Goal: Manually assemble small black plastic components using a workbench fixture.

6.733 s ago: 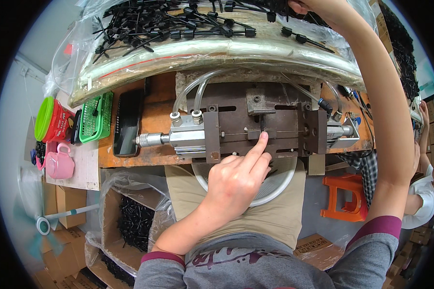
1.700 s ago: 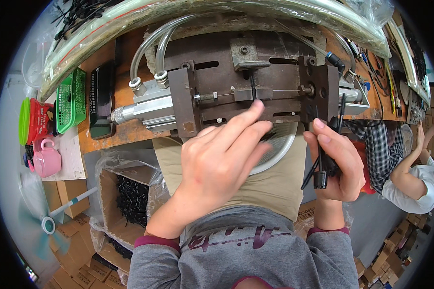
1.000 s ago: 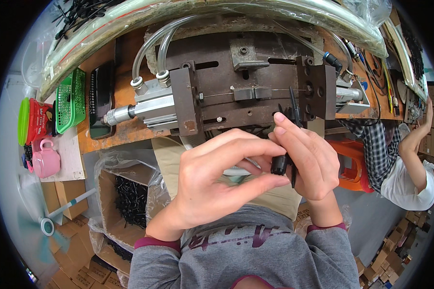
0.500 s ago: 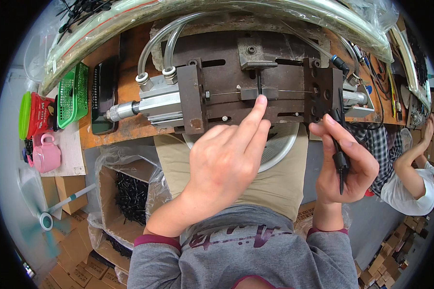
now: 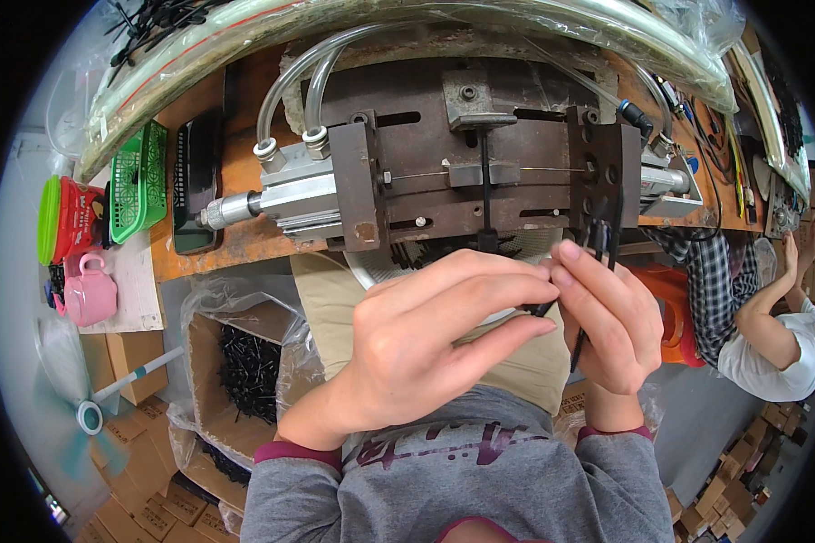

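Observation:
My right hand (image 5: 612,319) grips several thin black plastic rods (image 5: 599,237) with thicker middles, which stick up and down past its fingers. At its fingertips my left hand (image 5: 453,339) meets it, thumb and forefinger closing round a small dark end of one of the black pieces; much of that piece is hidden. Beyond the hands, a single black rod (image 5: 485,185) stands lengthwise in the brown metal fixture (image 5: 417,206), crossing a small grey block (image 5: 466,174) and ending in a wider black end near the fixture's front edge. Neither hand touches the fixture.
Silver air cylinders (image 5: 303,195) with clear hoses flank the fixture on the wooden bench. A white-rimmed basket (image 5: 360,271) of black pieces sits below its front edge. At left are a green basket (image 5: 140,185), a pink cup (image 5: 91,291), a carton of black rods (image 5: 249,371) and a fan (image 5: 89,416). Another person (image 5: 770,339) works at right.
My left hand has left the fixture's middle and come back to my right hand, which moved slightly left. The rod in the fixture now shows its whole length. A black-filled basket shows below.

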The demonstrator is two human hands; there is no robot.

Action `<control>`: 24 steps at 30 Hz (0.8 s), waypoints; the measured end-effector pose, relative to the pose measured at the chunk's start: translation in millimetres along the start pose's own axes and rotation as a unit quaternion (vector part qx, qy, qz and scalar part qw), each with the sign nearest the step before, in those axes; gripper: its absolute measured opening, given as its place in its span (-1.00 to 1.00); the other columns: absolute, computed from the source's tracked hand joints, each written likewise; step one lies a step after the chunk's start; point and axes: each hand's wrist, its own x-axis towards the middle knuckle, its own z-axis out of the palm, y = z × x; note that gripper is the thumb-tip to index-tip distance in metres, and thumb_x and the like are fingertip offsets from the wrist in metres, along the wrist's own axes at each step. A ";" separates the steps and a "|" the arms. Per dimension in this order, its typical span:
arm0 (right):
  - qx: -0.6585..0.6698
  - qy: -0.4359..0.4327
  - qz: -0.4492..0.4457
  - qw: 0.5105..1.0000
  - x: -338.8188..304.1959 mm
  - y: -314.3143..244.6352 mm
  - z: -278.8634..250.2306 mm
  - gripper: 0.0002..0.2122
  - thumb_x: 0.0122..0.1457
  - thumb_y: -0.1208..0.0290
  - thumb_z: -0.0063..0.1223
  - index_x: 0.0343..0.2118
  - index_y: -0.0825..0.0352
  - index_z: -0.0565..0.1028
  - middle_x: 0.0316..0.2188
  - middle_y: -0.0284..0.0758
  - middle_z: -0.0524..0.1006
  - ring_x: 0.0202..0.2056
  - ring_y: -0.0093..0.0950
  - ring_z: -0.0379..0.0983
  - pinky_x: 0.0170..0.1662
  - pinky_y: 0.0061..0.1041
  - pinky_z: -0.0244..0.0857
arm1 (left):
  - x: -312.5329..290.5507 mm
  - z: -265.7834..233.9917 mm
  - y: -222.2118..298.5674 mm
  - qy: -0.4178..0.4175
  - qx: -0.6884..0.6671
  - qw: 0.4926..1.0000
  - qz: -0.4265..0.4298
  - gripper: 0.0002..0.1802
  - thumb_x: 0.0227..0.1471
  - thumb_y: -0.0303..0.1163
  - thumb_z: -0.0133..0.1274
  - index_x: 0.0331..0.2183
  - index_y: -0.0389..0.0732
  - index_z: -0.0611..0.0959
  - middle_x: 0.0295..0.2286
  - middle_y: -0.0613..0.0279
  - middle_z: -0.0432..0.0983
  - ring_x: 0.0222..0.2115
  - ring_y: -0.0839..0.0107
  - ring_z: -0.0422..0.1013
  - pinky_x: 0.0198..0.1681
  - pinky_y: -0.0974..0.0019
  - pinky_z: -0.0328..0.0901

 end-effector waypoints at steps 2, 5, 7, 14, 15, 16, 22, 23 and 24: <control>0.033 -0.001 0.030 0.999 3.7 0.9 1.6 -0.67 -0.07 0.67 0.22 -0.16 0.55 0.60 -0.14 0.01 0.62 -0.22 -0.19 0.64 -0.19 -0.39 0.57 | -2.4 -2.2 6.1 0.017 0.019 0.999 -0.032 -0.59 -0.26 -0.56 0.45 -0.23 -0.31 0.75 -0.21 0.04 0.65 -0.37 0.33 0.59 -0.35 0.39 0.48; 0.101 0.058 0.107 0.987 1.5 3.7 6.4 -0.73 0.07 0.80 0.10 -0.13 0.56 0.55 -0.07 0.06 0.58 -0.15 -0.12 0.64 -0.06 -0.31 0.56 | -7.8 0.6 -7.4 0.034 0.152 0.988 0.022 -0.62 -0.25 -0.58 0.43 -0.26 -0.30 0.74 -0.16 0.02 0.63 -0.39 0.32 0.58 -0.37 0.39 0.47; 0.147 0.078 0.156 0.974 -0.1 6.4 4.3 -0.77 0.19 0.83 0.00 -0.10 0.55 0.49 -0.05 0.11 0.55 -0.14 -0.10 0.64 -0.01 -0.29 0.54 | -11.5 4.3 -14.5 0.027 0.214 0.976 0.021 -0.64 -0.25 -0.57 0.41 -0.27 -0.29 0.73 -0.11 0.01 0.61 -0.43 0.33 0.57 -0.37 0.39 0.45; 0.428 0.091 0.386 0.812 6.6 -3.6 -11.2 -0.89 0.27 0.70 0.00 -0.17 0.53 0.36 -0.19 0.18 0.59 -0.42 -0.34 0.63 -0.53 -0.57 0.52 | -1.1 8.9 -27.4 0.001 0.369 0.927 0.064 -0.69 -0.20 -0.38 0.38 -0.31 -0.21 0.72 -0.06 0.19 0.63 -0.62 0.46 0.43 -0.55 0.42 0.26; 0.445 0.078 0.417 0.789 6.9 -1.3 -15.1 -0.91 0.27 0.70 0.01 -0.21 0.53 0.37 -0.22 0.15 0.60 -0.42 -0.34 0.63 -0.55 -0.57 0.52 | 0.8 8.5 -24.8 -0.004 0.365 0.929 0.057 -0.69 -0.20 -0.38 0.39 -0.31 -0.21 0.72 -0.06 0.19 0.64 -0.60 0.46 0.44 -0.54 0.42 0.27; 0.460 0.065 0.447 0.764 7.8 0.0 -17.8 -0.93 0.26 0.70 0.02 -0.24 0.52 0.39 -0.25 0.12 0.61 -0.42 -0.34 0.64 -0.57 -0.57 0.51 | 1.9 8.6 -23.1 -0.008 0.361 0.931 0.051 -0.68 -0.20 -0.37 0.39 -0.31 -0.21 0.72 -0.07 0.19 0.64 -0.59 0.46 0.46 -0.54 0.42 0.27; 0.495 0.094 0.530 0.682 16.7 -7.1 -2.8 -0.92 0.19 0.71 0.13 -0.36 0.49 0.44 -0.44 -0.15 0.59 -0.49 -0.42 0.63 -0.68 -0.65 0.43 | -2.6 3.8 -16.3 -0.018 0.229 0.968 0.098 -0.58 -0.24 -0.34 0.42 -0.22 -0.18 0.75 -0.09 0.12 0.65 -0.47 0.46 0.57 -0.51 0.44 0.31; 0.528 0.068 0.524 0.664 14.8 -4.8 -3.0 -0.91 0.18 0.71 0.15 -0.36 0.49 0.44 -0.44 -0.16 0.59 -0.55 -0.48 0.59 -0.70 -0.67 0.38 | -2.6 4.7 -13.1 -0.022 0.214 0.965 0.147 -0.56 -0.23 -0.37 0.42 -0.19 -0.18 0.76 -0.18 0.15 0.67 -0.45 0.43 0.58 -0.49 0.42 0.37; 0.561 0.040 0.517 0.645 13.0 -2.8 -1.6 -0.91 0.17 0.71 0.17 -0.36 0.49 0.45 -0.45 -0.18 0.59 -0.61 -0.53 0.55 -0.72 -0.70 0.33 | -4.1 5.5 -10.1 -0.032 0.198 0.969 0.142 -0.57 -0.24 -0.38 0.41 -0.20 -0.19 0.76 -0.21 0.17 0.66 -0.45 0.42 0.58 -0.49 0.41 0.38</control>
